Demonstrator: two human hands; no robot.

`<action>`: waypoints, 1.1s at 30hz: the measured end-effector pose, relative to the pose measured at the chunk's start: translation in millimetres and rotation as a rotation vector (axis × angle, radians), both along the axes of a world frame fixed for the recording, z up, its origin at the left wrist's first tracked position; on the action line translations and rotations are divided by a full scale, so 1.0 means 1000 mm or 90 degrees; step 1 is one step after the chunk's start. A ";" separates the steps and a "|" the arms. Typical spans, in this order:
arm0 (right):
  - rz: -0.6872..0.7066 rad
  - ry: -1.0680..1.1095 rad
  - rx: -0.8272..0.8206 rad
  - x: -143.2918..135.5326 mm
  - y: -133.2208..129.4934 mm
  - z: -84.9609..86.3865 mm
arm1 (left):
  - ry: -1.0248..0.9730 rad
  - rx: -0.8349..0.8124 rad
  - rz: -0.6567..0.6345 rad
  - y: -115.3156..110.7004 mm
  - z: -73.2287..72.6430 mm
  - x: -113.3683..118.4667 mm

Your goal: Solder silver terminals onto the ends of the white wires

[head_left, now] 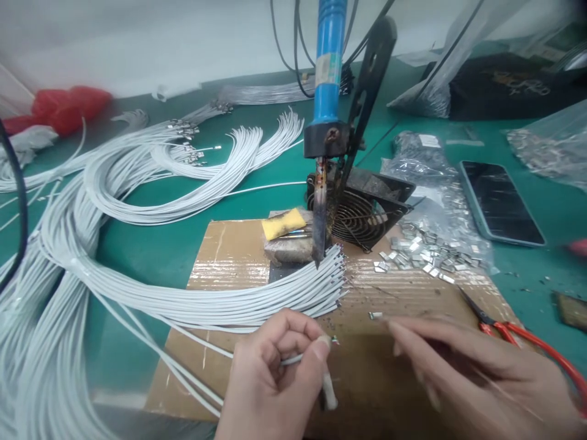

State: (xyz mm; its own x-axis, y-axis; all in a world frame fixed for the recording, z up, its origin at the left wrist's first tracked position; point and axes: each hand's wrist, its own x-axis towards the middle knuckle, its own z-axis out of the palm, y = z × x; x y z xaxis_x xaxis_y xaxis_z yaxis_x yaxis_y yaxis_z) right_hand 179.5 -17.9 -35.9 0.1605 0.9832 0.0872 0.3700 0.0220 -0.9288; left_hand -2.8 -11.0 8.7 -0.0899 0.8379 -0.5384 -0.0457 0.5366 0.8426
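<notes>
My left hand (279, 373) is closed on a white cable (291, 360), pinched between thumb and forefinger. Tiny coloured wire ends (335, 340) poke out past the thumb tip. Below that thumb a pale, stub-like piece (329, 391) shows; what it is I cannot make out. Across from it, my right hand (472, 366) is slightly blurred, its fingers drawn together in a pinch. A small metal connector (375, 315) sits at those fingertips. Above both hands a blue-handled soldering iron (331, 67) hangs tip-down in a black bracket, over a fanned bundle of white cables (257, 302).
A brown cardboard sheet (220, 253) covers the green table. Behind lie a yellow sponge (285, 224), a black fan (367, 214) and loose metal connectors (426, 250). Red-handled scissors (509, 330) and a phone (502, 201) are at right. More cable bundles (64, 244) fill the left.
</notes>
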 end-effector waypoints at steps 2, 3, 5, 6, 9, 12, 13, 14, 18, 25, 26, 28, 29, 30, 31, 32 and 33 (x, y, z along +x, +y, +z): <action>-0.030 -0.072 -0.009 0.009 0.000 -0.005 | -0.019 -0.003 0.011 0.001 0.000 0.000; -0.035 -0.093 -0.013 0.012 0.000 -0.008 | -0.026 -0.003 0.013 0.002 0.001 0.000; -0.037 -0.111 -0.019 0.015 0.001 -0.014 | -0.039 -0.007 0.013 0.004 0.000 -0.001; -0.036 -0.113 -0.022 0.016 0.001 -0.017 | -0.044 -0.009 0.010 0.005 0.000 -0.001; -0.030 -0.116 -0.033 0.019 0.005 -0.024 | -0.050 -0.014 0.006 0.007 0.001 0.000; -0.019 -0.122 -0.044 0.022 0.008 -0.029 | -0.057 -0.014 0.020 0.008 0.002 0.002; -0.016 -0.123 -0.048 0.023 0.008 -0.030 | -0.059 -0.014 0.024 0.008 0.003 0.003; -0.016 -0.120 -0.051 0.023 0.008 -0.031 | -0.059 -0.014 0.026 0.008 0.003 0.004; -0.034 -0.068 -0.067 0.018 0.001 -0.031 | -0.053 -0.014 0.036 0.010 0.005 0.005; 0.014 0.133 -0.106 0.002 0.003 -0.009 | -0.042 -0.008 0.040 0.012 0.005 0.005; 0.020 0.153 -0.114 0.000 0.005 -0.006 | -0.045 -0.008 0.042 0.012 0.006 0.005; 0.034 0.203 -0.145 -0.004 0.007 0.000 | -0.045 0.002 0.047 0.012 0.006 0.005; 0.041 0.230 -0.166 -0.007 0.008 0.003 | -0.042 0.009 0.049 0.012 0.007 0.005; 0.044 0.256 -0.186 -0.010 0.008 0.006 | -0.035 0.013 0.050 0.012 0.007 0.005; 0.032 0.284 -0.201 -0.014 0.007 0.009 | -0.025 0.014 0.048 0.011 0.008 0.005; 0.004 0.309 -0.209 -0.019 0.007 0.012 | -0.012 0.013 0.044 0.011 0.008 0.005; -0.030 0.332 -0.213 -0.024 0.007 0.016 | 0.001 0.012 0.039 0.010 0.009 0.004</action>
State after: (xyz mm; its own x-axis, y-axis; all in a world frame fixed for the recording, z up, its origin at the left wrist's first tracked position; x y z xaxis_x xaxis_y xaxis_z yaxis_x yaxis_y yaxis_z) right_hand 155.8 -10.9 -20.4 0.1427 0.9345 -0.3260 -0.1404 -0.3069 -0.9413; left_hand 1.6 -0.5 17.3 -0.1421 0.8409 -0.5222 -0.0761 0.5168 0.8527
